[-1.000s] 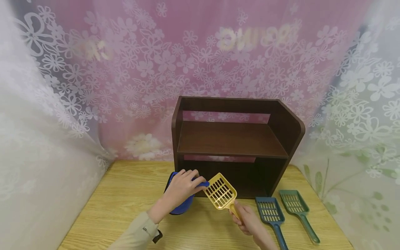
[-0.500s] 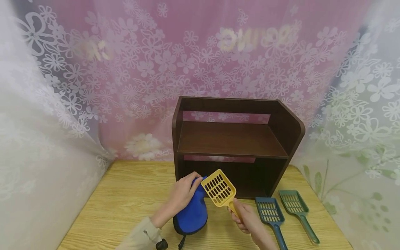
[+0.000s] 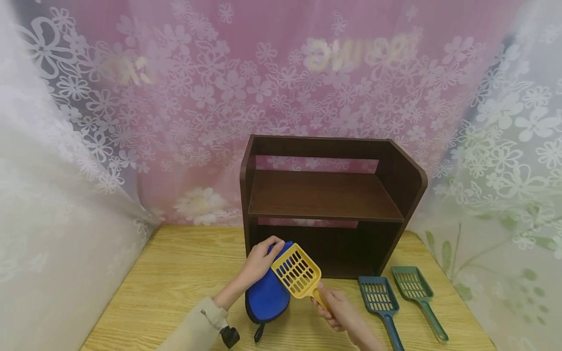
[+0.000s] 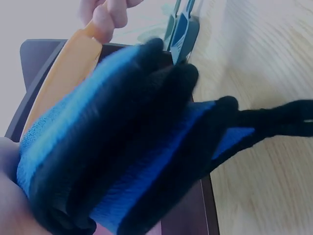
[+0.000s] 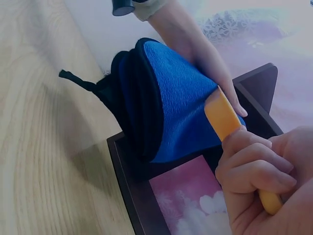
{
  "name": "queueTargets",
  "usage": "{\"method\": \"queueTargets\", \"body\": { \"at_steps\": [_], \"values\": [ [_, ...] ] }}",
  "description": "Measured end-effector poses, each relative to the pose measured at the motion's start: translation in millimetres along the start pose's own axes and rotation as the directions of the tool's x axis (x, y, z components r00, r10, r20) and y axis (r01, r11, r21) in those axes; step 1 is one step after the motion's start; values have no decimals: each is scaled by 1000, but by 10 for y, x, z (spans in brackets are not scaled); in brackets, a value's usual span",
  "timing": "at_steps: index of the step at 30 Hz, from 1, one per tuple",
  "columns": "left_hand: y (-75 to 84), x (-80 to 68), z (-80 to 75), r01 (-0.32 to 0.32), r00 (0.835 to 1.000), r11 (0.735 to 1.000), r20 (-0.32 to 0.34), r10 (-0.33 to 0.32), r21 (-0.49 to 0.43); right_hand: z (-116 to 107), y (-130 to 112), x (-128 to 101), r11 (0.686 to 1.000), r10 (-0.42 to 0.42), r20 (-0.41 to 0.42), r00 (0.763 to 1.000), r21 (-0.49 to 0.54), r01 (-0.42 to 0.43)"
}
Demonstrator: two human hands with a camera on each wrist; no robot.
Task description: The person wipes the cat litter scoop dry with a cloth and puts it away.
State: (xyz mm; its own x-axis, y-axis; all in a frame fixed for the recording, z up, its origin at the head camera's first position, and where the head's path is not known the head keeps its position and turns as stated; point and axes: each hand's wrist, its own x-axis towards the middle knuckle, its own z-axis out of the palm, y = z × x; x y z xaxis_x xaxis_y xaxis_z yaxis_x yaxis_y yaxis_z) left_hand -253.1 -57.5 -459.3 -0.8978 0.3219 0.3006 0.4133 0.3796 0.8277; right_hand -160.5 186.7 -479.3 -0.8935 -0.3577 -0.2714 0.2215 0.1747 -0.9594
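My left hand (image 3: 259, 265) grips a folded blue cloth (image 3: 268, 300) with black edging by its upper end. The cloth hangs in layers, and a black loop (image 5: 76, 82) sticks out at its lower end. My right hand (image 3: 340, 312) holds a yellow litter scoop (image 3: 303, 280) by the handle, with the slotted head tilted up toward the left. In the head view the scoop overlaps the cloth. The right wrist view has the scoop's edge right at the blue fabric, seemingly touching it. Part of the left hand's fingers is hidden behind the cloth.
A dark brown two-tier shelf (image 3: 325, 195) stands behind both hands on the wooden table (image 3: 189, 263). To the right lie a dark blue litter scoop (image 3: 379, 297) and a green one (image 3: 412, 285). Floral curtains (image 3: 197, 97) enclose the back and sides.
The left hand has turned the cloth so its blue face and loop hang toward the front. Since half a second ago, the yellow scoop has shifted left and slightly down, over the cloth.
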Motion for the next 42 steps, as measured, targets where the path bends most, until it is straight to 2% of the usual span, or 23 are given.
{"method": "queueTargets", "body": {
  "at_steps": [6,11,16,20,23,28,34,38,39,42],
  "values": [
    [-25,82,-30,-32,996,999,83,29,27,11,25,-8,999,19,10,1000,-47,-18],
    [-29,134,-53,-47,985,999,169,42,26,-25,45,-21,998,20,64,998,-66,-16],
    [-13,176,-86,-90,967,994,245,72,60,-56,43,-24,996,18,95,995,-91,-9],
    [32,226,-92,-166,939,976,326,112,141,-61,36,-15,993,22,113,993,-114,-9],
    [81,270,-76,-229,911,953,388,138,200,-62,27,-9,992,26,118,993,-126,-11],
    [178,320,-24,-309,879,906,451,156,290,-82,-4,1,991,23,134,991,-135,-5],
    [287,346,102,-408,843,822,510,172,397,-91,-53,19,985,-6,168,986,-167,34],
    [342,340,200,-466,821,771,537,195,433,-76,-83,19,983,-13,176,984,-178,45],
    [360,335,224,-482,813,761,546,203,434,-70,-89,20,983,-15,178,984,-180,48],
    [419,302,294,-543,768,727,598,229,420,-47,-104,34,981,-31,193,981,-184,67]
  ]
}}
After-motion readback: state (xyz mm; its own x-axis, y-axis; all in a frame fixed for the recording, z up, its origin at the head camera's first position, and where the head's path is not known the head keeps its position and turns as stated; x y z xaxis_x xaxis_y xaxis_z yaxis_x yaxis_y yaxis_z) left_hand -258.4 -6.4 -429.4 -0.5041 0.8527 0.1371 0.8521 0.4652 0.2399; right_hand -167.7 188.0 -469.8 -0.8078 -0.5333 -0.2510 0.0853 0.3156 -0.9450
